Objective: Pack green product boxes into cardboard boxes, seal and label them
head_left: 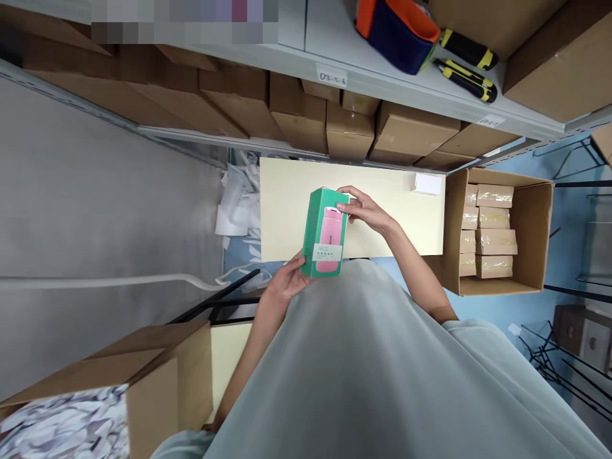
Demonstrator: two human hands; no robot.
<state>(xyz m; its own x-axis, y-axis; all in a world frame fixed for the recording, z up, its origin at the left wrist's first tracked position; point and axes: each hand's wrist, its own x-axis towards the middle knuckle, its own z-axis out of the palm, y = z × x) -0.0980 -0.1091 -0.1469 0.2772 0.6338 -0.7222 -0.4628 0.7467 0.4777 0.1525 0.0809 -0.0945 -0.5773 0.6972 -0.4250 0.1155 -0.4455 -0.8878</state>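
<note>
A green box (310, 223) with a picture of a pink bottle-like item on its front is held up over the pale yellow table (382, 236). My left hand (288, 278) grips its lower left corner, the fingers partly hidden by the box. At the upper right edge, my right hand (366, 209) pinches the box between thumb and fingers. The box tilts slightly, with its printed front facing me. A small white box (427, 184) lies at the table's far right corner.
To the right stands an open carton (526, 287) holding several brown taped packages (495, 217). A shelf (406, 89) with cartons and box cutters (466, 80) runs across the back. Lower left, another carton (157, 408) holds shredded paper (67, 424). White scraps (234, 204) lie left of the table.
</note>
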